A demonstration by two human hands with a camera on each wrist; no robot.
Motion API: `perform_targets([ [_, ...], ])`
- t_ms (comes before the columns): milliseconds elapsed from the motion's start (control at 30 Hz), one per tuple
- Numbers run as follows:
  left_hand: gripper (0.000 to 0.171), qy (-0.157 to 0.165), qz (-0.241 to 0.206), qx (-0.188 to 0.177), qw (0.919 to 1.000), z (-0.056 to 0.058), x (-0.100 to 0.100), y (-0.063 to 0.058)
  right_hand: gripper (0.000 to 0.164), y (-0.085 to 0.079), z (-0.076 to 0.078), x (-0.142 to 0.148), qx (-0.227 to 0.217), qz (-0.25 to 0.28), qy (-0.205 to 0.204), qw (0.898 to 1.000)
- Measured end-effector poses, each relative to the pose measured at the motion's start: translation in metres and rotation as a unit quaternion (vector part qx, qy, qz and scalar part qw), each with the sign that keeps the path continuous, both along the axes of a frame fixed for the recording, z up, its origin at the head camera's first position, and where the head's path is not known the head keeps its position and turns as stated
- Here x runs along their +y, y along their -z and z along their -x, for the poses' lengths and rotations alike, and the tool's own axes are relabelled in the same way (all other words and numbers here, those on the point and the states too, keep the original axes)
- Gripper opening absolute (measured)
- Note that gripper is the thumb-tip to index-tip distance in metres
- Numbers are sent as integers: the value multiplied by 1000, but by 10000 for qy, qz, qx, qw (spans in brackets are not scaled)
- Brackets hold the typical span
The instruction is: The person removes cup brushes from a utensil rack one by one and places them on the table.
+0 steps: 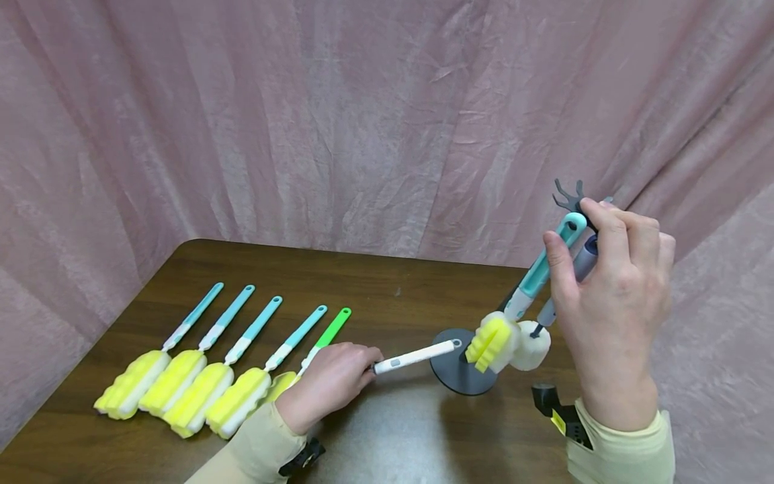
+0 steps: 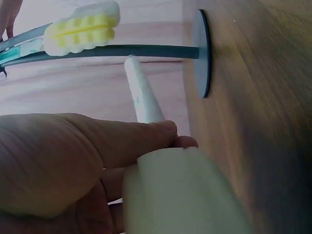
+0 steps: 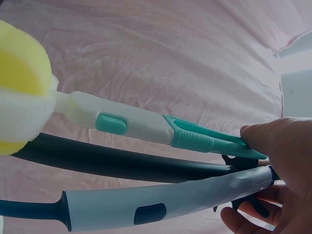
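My left hand (image 1: pixel 332 383) pinches a brush with a white handle (image 1: pixel 417 356), which points right toward the stand; the hand hides its other end in the head view. In the left wrist view, a blurred pale rounded shape (image 2: pixel 180 195) fills the front. At the top of a dark stand (image 1: pixel 462 380), my right hand (image 1: pixel 623 275) has thumb and fingers about the end of a teal-handled sponge brush (image 1: pixel 538 275). Its yellow-and-white sponge hangs downward. Beside it hangs a grey-handled brush (image 3: pixel 165 200) with a white round sponge (image 1: pixel 532 346). Fingers partly cover the stand's hooks (image 1: pixel 568 198).
On the left of the brown table (image 1: pixel 387 282) several sponge brushes (image 1: pixel 196 396) lie in a row, teal handles pointing away. A green-handled brush (image 1: pixel 332 329) lies nearest the left hand, its sponge partly covered. A pink curtain (image 1: pixel 375 121) hangs behind.
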State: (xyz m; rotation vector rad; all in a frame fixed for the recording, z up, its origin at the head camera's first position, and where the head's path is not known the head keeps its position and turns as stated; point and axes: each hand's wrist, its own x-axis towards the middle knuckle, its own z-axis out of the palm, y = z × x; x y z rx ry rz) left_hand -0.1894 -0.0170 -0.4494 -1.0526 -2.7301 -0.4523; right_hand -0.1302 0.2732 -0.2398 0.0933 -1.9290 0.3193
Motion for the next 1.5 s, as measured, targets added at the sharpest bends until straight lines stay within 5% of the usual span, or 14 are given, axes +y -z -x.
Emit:
perform_targets([
  [1000,10,-183,120,67,9997,8,-5,16,49,-1,-4,-2,-152,35,73,9999],
  [1300,11,-592,-181,-224,9978,9,-6,15,48,0,-4,-2,-130,52,119,9998],
  [1500,15,-962,-160,58,9952,8,-5,8,48,-1,-3,-2,-126,35,64,9999],
])
